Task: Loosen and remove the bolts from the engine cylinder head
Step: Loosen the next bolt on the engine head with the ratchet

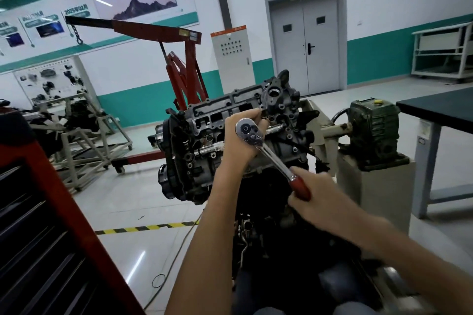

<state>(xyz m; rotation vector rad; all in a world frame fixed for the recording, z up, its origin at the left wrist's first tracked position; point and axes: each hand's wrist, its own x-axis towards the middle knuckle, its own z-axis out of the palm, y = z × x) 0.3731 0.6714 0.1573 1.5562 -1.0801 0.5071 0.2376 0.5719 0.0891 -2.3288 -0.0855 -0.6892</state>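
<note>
The engine cylinder head (225, 107) sits tilted on a stand in the middle of the view, its grey bolt holes facing me. A chrome ratchet wrench (266, 153) with a red handle lies across its front face. My left hand (240, 140) is curled behind the ratchet's round head and holds it against the engine. My right hand (314, 197) grips the red handle lower right. The socket and the bolt under the ratchet head are hidden by my left hand.
A red tool cabinet (51, 225) fills the lower left. A red engine hoist (179, 64) stands behind the engine. A green gearbox (373, 125) on the stand and a dark workbench (440, 110) are to the right. Yellow-black floor tape (143, 228) runs left of the engine.
</note>
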